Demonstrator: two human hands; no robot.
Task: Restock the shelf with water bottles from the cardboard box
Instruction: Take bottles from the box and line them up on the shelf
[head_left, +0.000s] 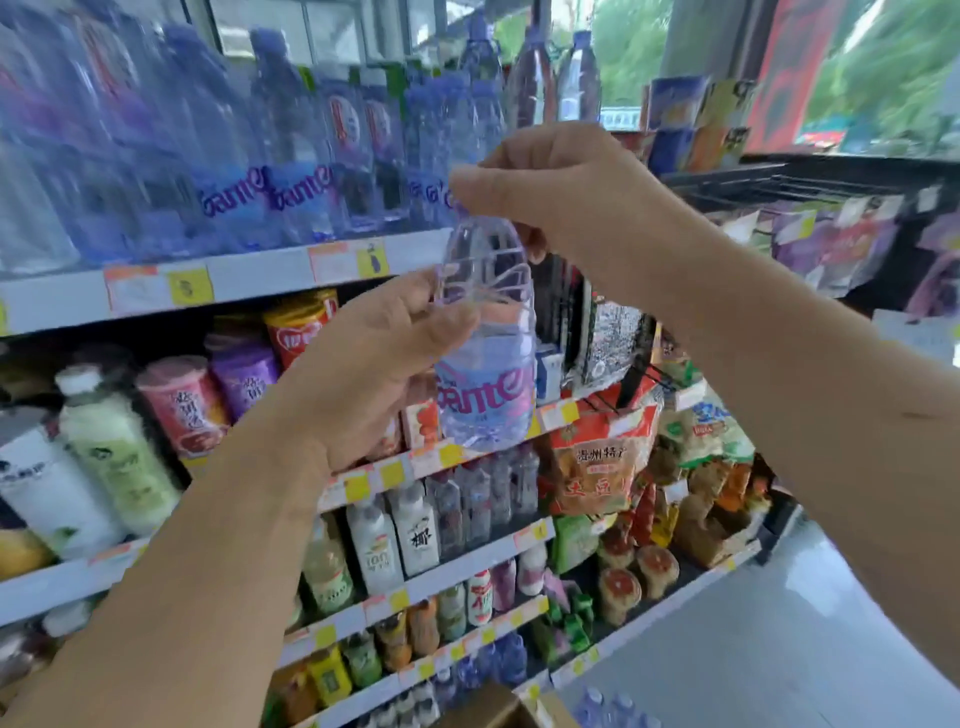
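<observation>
Our left grip (374, 364) reaches up from below, fingers curled round the middle of the water bottle (485, 343), held in the air before the top shelf (249, 283) edge. Our right grip (561, 192) bends down from above, fingers pinching the bottle's neck and hiding its cap. The cardboard box (498, 709) is cut off at the bottom.
</observation>
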